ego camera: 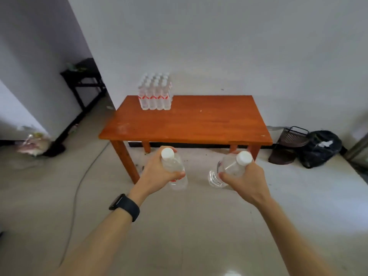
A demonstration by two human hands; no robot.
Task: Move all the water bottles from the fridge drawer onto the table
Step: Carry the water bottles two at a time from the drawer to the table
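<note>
You grip one bottle in your left hand point(159, 172), one in your right hand point(246, 181), short of the table point(199, 124) bearing one bottle block point(155, 91).

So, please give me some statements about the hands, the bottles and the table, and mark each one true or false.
1. Each hand holds one bottle. True: the left hand has a grip on the left bottle, the right hand on the right bottle.
2. The orange table carries no bottles. False: a block of bottles stands at its far left corner.
3. The left wrist wears a black watch. True.
4. The held bottles have red caps. False: both caps are white.
</note>
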